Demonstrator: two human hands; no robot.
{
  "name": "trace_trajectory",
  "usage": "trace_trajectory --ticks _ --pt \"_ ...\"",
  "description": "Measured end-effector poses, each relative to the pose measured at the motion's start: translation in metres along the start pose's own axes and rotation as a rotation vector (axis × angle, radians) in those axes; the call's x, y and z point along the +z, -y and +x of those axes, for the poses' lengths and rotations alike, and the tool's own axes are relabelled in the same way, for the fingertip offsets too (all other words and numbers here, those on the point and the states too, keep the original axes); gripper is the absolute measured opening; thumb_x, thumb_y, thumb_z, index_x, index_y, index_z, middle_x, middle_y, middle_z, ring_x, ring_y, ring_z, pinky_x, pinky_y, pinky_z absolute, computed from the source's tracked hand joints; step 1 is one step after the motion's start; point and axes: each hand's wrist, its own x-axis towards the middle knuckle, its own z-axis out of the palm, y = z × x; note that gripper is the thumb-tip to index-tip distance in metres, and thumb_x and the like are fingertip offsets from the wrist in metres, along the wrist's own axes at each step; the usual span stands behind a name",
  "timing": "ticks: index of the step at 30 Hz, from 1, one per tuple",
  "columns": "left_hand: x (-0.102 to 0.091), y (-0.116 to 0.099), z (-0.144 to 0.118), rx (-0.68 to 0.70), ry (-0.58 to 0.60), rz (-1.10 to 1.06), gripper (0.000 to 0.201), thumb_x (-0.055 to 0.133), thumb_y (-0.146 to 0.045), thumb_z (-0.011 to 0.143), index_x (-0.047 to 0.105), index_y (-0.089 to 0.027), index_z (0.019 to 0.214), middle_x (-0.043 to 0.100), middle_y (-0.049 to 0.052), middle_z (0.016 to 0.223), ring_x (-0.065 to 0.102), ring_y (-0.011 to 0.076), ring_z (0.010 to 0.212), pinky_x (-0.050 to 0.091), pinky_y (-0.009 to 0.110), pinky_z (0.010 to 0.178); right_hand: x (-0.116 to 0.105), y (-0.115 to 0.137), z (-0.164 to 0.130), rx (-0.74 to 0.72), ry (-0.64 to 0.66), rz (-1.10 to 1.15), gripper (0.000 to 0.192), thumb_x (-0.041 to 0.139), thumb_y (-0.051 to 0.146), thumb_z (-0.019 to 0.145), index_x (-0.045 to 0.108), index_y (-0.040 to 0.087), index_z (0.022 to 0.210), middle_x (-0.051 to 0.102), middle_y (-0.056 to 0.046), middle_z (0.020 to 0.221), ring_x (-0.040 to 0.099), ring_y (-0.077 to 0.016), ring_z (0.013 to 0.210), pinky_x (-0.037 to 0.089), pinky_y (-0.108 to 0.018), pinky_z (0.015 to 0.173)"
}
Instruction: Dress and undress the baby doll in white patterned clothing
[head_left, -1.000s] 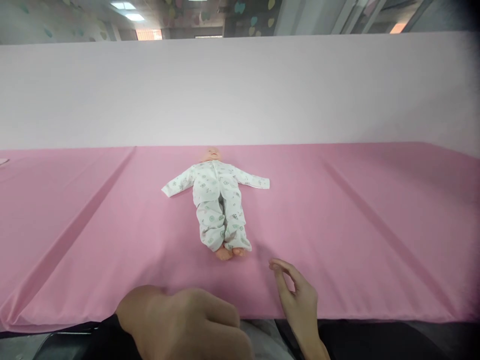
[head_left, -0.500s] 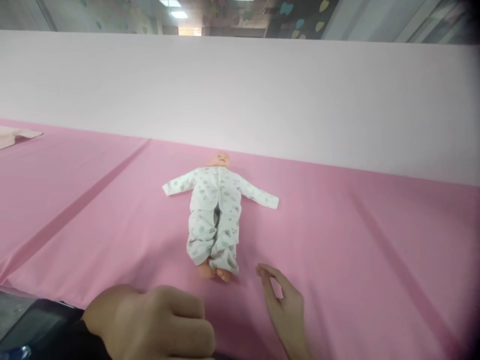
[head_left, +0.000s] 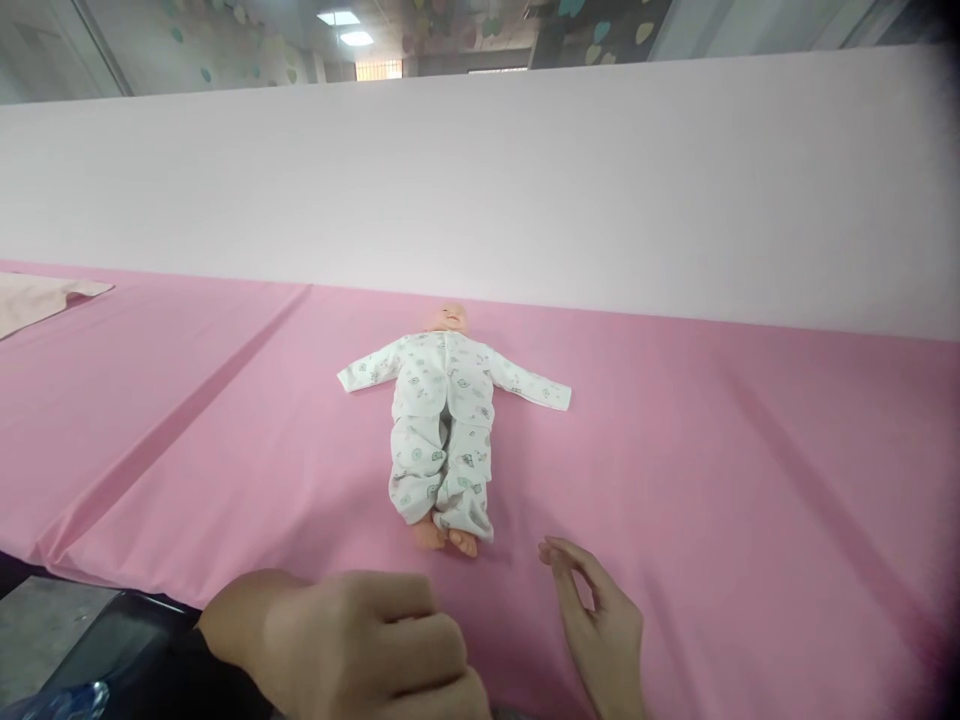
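A baby doll [head_left: 452, 318] lies on its back on the pink sheet [head_left: 645, 440], head towards the white board. It wears a white printed jacket [head_left: 442, 375] and matching trousers [head_left: 469, 470]; both sleeves stretch outwards and its bare feet [head_left: 446, 538] stick out below. My left hand [head_left: 352, 640] is closed in a fist in front of the feet, back of the hand up, touching neither doll nor clothes; its palm is hidden. To the right of the feet, my right hand [head_left: 596, 610] is closed in a pinch, thumb and fingertip together, nothing seen between them.
Behind the sheet stands a long white board [head_left: 480, 190]. A pale folded cloth [head_left: 45, 298] lies at the far left. Beyond the near left edge are a dark seat-like surface [head_left: 124, 630] and the grey floor [head_left: 52, 625].
The view has shifted slightly, so the doll sits a little further right. Both hands appear further right too, keeping the same closed shapes. The doll's pose is unchanged.
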Motion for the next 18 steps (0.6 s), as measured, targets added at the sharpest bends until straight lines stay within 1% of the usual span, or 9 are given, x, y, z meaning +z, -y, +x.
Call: trace_trajectory --ticks 3,5,6,7,8,10,12,15,18 --pt "0.010 0.019 0.005 0.112 -0.032 0.034 0.018 0.060 -0.021 0.079 0.062 -0.025 0.096 0.039 -0.005 0.049 0.037 0.0083 0.043 0.037 0.024 0.042 -0.005 0.009 0.015 -0.118 0.026 -0.016 0.038 0.055 0.052 0.078 0.070 0.018 0.087 0.071 -0.010 0.090 0.067 -0.0256 0.085 0.053 -0.026 0.049" --pt "0.019 0.045 0.012 0.085 -0.038 0.062 0.023 0.057 -0.017 0.081 0.060 -0.021 0.103 0.044 -0.006 0.051 0.040 0.0075 0.046 0.036 0.022 0.043 -0.011 0.021 0.036 -0.200 0.073 -0.011 0.037 0.056 0.052 0.077 0.070 0.019 0.087 0.070 -0.010 0.091 0.066 -0.0260 0.086 0.053 -0.028 0.050" --pt "0.025 0.063 0.017 0.039 -0.081 0.060 0.023 0.054 -0.016 0.082 0.060 -0.020 0.104 0.045 -0.006 0.052 0.040 0.0071 0.046 0.034 0.021 0.043 -0.013 0.031 0.051 -0.224 0.107 0.003 0.037 0.056 0.052 0.076 0.070 0.020 0.087 0.070 -0.009 0.089 0.066 -0.0258 0.085 0.053 -0.028 0.049" --pt "0.034 0.083 0.022 -0.038 -0.082 0.031 0.022 0.050 -0.018 0.085 0.059 -0.020 0.105 0.050 -0.005 0.054 0.043 0.0070 0.048 0.035 0.021 0.045 -0.014 0.041 0.067 -0.225 0.121 0.018 0.036 0.057 0.052 0.076 0.070 0.020 0.086 0.070 -0.008 0.087 0.066 -0.0249 0.082 0.053 -0.028 0.050" --pt "0.045 0.105 0.028 -0.134 -0.093 -0.023 0.021 0.047 -0.020 0.088 0.060 -0.020 0.105 0.054 -0.004 0.058 0.046 0.0065 0.050 0.036 0.019 0.046 -0.014 0.054 0.085 -0.227 0.177 0.052 0.035 0.056 0.052 0.078 0.070 0.020 0.086 0.070 -0.008 0.084 0.066 -0.0234 0.080 0.054 -0.029 0.056" --pt "0.072 0.152 0.042 -0.415 -0.098 -0.118 0.025 0.039 -0.024 0.092 0.060 -0.018 0.106 0.064 0.001 0.076 0.055 0.0080 0.062 0.043 0.019 0.055 -0.005 0.081 0.123 -0.246 0.289 0.159 0.033 0.057 0.050 0.079 0.069 0.019 0.082 0.069 -0.005 0.078 0.066 -0.0197 0.073 0.055 -0.032 0.069" --pt "0.107 0.197 0.055 -0.650 -0.125 -0.155 0.029 0.035 -0.026 0.093 0.060 -0.017 0.106 0.065 0.006 0.099 0.059 0.0117 0.081 0.047 0.022 0.070 0.017 0.107 0.161 -0.230 0.356 0.328 0.028 0.061 0.044 0.077 0.068 0.018 0.083 0.069 -0.004 0.076 0.065 -0.0174 0.069 0.055 -0.032 0.071" --pt "0.156 0.249 0.067 -0.856 -0.143 -0.117 0.031 0.033 -0.020 0.093 0.059 -0.014 0.110 0.060 0.010 0.111 0.057 0.0140 0.094 0.044 0.025 0.086 0.070 0.135 0.210 -0.136 0.342 0.524 0.019 0.060 0.032 0.076 0.066 0.015 0.084 0.067 -0.003 0.074 0.063 -0.0127 0.060 0.055 -0.027 0.064" --pt "0.189 0.278 0.071 -1.032 0.001 0.007 0.033 0.032 -0.019 0.093 0.056 -0.012 0.114 0.058 0.014 0.113 0.056 0.0180 0.101 0.042 0.028 0.089 0.128 0.144 0.246 -0.080 0.325 0.575 0.019 0.054 0.024 0.078 0.064 0.013 0.091 0.067 -0.005 0.085 0.062 -0.0109 0.060 0.052 -0.023 0.056"
